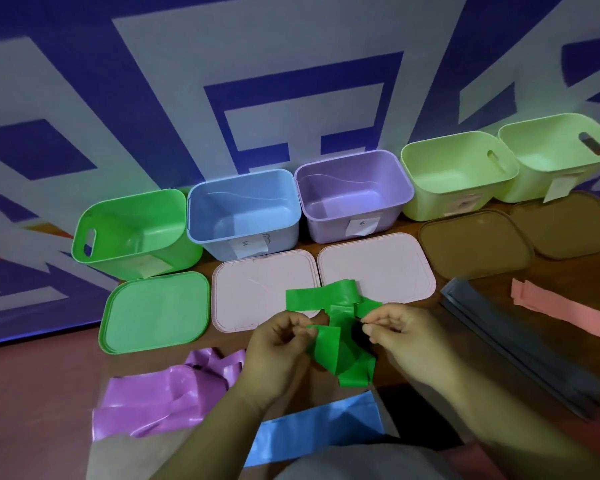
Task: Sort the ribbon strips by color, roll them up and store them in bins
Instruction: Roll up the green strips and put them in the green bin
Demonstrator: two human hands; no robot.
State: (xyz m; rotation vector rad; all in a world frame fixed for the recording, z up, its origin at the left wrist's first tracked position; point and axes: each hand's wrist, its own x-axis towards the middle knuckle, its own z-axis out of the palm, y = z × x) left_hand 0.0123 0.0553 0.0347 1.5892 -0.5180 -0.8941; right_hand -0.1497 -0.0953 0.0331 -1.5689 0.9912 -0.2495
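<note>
brown table point(32, 393) | blue-white patterned wall point(174, 109) | dim light

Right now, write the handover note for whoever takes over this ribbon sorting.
Left hand and right hand: both pinch the green ribbon, tangled, not rolled.
Piles on the table: purple ribbon left, blue ribbon near, grey strips and pink strips right.
Bins at the back, lids off, all look empty: green bin far left.
Done: colors separated. Left: roll every color, bin it.
</note>
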